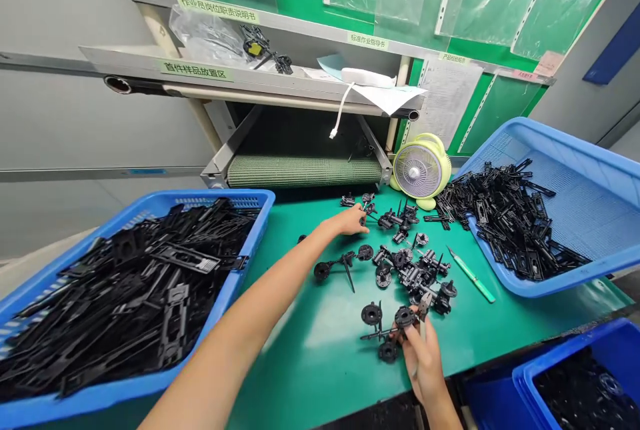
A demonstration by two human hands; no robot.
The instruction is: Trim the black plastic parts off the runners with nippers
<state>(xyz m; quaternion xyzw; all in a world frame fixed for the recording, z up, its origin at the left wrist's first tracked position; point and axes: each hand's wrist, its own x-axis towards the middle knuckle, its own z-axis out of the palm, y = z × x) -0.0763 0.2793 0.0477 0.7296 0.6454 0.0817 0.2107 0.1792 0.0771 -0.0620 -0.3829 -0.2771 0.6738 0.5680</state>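
Observation:
My left hand reaches to the far side of the green bench, its fingers closed at a black plastic part. In my right hand, near the front edge, is a pair of pliers with its jaws pointing away from me. The same hand also grips a black plastic sprue with round discs, which sticks out to the left; the palm hides part of the grip. Between the hands lies a loose pile of similar black parts. One separate disc-ended piece rests left of the pile.
A blue basket of long black parts stands left, and a tilted blue basket spills flat black pieces at right. A green-handled craft knife, a small fan, a conveyor belt and a blue bin surround the work area.

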